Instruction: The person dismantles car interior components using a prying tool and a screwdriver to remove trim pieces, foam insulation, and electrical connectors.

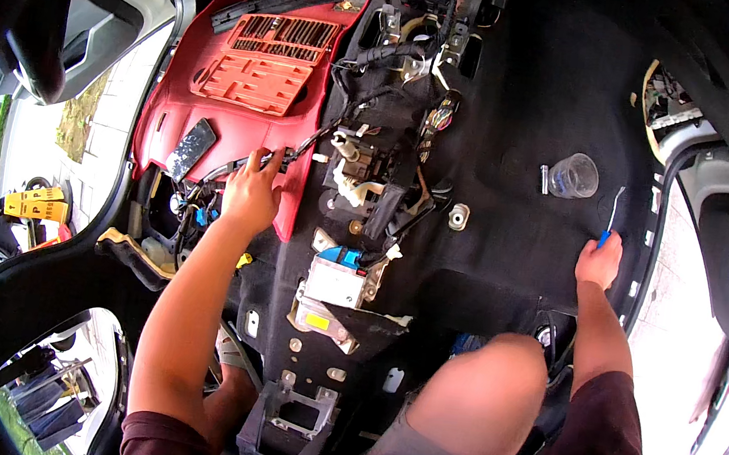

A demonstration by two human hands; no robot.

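Observation:
My left hand (253,195) reaches over the edge of a red mat (249,138), its fingers stretched and apart on a black wiring harness (307,142). My right hand (599,261) is closed around the blue handle of a clip puller (614,211), whose thin metal shaft points away from me and ends in a bent tip. Near that tip, a clear plastic cup (573,176) lies on the black carpet with a small metal cylinder (544,180) beside it. A dark phone (192,149) rests on the mat to the left of my left hand.
An open orange tool case (266,64) and a long black trim strip (280,4) lie on the red mat. Along the middle run brackets, cables and a silver control module (336,280). Door openings (681,291) flank the car floor. My bare knee (490,386) rises at the front.

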